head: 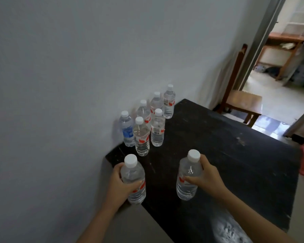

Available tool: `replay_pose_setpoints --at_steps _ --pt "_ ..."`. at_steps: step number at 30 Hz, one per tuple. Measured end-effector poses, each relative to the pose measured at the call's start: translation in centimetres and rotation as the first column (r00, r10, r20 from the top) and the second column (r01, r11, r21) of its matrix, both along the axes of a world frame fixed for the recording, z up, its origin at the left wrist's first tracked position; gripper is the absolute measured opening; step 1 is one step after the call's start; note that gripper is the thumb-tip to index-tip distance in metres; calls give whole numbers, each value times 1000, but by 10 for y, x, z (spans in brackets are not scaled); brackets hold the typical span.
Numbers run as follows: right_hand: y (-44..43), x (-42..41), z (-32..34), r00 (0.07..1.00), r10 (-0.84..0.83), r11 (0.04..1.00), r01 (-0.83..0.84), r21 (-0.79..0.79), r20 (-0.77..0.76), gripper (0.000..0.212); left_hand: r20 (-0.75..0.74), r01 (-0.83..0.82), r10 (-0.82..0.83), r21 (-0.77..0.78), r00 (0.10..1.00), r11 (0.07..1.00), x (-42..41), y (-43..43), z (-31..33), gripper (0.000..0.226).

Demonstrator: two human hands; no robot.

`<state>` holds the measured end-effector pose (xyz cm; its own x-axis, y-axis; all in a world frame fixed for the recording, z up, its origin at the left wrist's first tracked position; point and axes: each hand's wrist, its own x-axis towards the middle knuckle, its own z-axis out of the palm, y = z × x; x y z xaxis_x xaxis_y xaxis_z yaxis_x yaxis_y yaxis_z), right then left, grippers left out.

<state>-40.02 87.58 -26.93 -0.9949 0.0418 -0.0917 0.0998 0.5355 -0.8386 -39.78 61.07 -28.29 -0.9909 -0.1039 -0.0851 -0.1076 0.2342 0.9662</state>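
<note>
Gripping a water bottle in each hand, your left hand wraps the left bottle at the table edge; right hand fingers clamp the right bottle mid-table, upright

Left hand and right hand both bare, with slim fingers. Left forearm and right forearm slender, uncovered all the way down to the bottom frame edge. Wrists narrow; nail detail too blurred to make out.
</note>
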Motion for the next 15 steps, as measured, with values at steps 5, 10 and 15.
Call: replay_pose_setpoints --at_steps 5,10,15 --pt "26 -25 -5 995 -98 995 98 5 -17 74 43 45 -44 -12 998 999 -47 34 -9 65" --pt "50 -30 -15 967 -253 968 253 10 14 74 89 194 -195 19 977 981 -88 74 -19 60" --pt "62 -36 -16 904 -426 904 425 41 27 79 104 264 -268 54 958 963 -129 118 -31 62"
